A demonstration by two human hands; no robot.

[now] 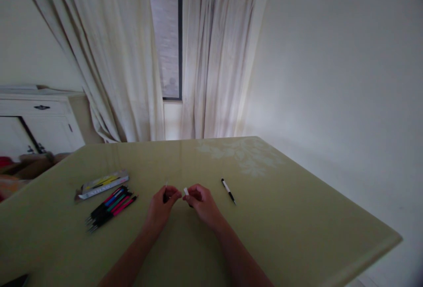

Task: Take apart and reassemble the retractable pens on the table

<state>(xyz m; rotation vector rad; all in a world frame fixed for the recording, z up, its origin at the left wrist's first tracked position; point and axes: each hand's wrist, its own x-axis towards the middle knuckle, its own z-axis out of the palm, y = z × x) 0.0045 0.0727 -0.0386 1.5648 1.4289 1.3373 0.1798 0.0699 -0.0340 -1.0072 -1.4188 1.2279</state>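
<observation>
Just left of the table's middle, my left hand (pixel 162 200) is closed, its thumb and forefinger pinched. A dark, slim pen part with a thin pale tip shows between its fingers; most of it is hidden. Close beside it, my right hand (pixel 202 201) pinches a short white pen barrel (pixel 186 191) between thumb and fingers, with a dark bit below. The two hands are slightly apart. To the right lies a white pen with black ends (pixel 228 191), touched by neither hand.
Several pens (pixel 110 207) with black, red, blue, green and pink parts lie bunched at the left. Behind them is an open pen box (pixel 104 185). A dark object (pixel 16 281) shows at the near left corner of the pale green table (pixel 297 225). A wall stands along the right.
</observation>
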